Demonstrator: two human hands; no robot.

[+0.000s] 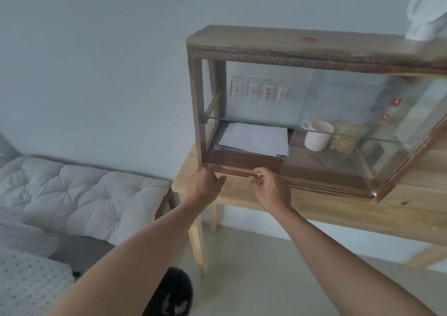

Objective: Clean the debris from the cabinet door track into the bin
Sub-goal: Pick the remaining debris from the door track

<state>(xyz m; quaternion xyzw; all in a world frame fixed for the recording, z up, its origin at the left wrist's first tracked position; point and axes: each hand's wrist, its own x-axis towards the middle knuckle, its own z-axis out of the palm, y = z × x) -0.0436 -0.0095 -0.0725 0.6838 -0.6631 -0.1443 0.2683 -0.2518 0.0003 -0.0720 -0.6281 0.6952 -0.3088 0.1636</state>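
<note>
At the cabinet's bottom door track (242, 172), on a wooden table (314, 209), the left hand (205, 186) cups loosely while the right hand (272, 187) pinches a small scrap, likely mid-collection, next needing a carry down to the black bin (174, 294) on the floor below.

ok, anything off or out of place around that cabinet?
The right-hand glass door hangs askew, swung out at an angle from the wooden glass-fronted cabinet. The white paper stack inside lies crooked. The black bin on the floor already holds scraps.
</note>
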